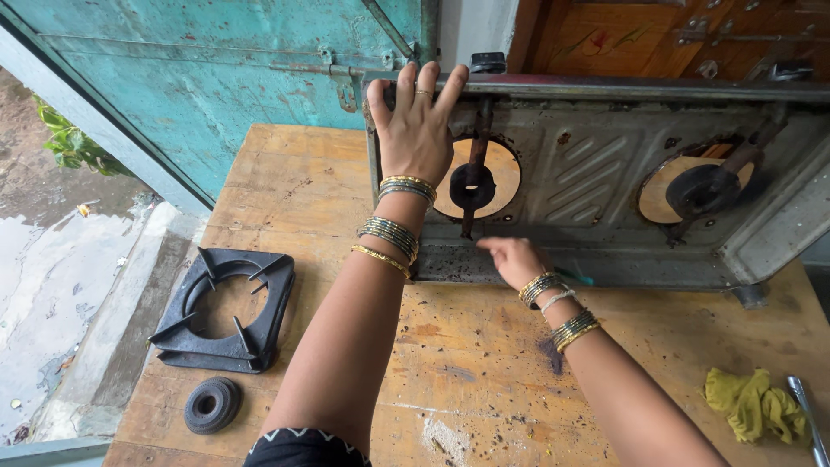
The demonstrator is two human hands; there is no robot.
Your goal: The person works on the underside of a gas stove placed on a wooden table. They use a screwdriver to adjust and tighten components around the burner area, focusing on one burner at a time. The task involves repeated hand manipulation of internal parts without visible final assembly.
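Left hand [417,130] grips the upturned stove [596,186] (greasy pressed metal), right hand [512,259] beneath.

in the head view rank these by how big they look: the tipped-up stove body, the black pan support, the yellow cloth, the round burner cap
1. stove body, held by the left hand
2. black pan support
3. yellow cloth, cut off by the frame edge so its true size is unsure
4. round burner cap

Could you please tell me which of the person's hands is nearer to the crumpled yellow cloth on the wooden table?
Right. The right hand is at the tipped-up stove's lower edge, left of the crumpled yellow cloth; the left hand grips the stove's top edge, farther away.
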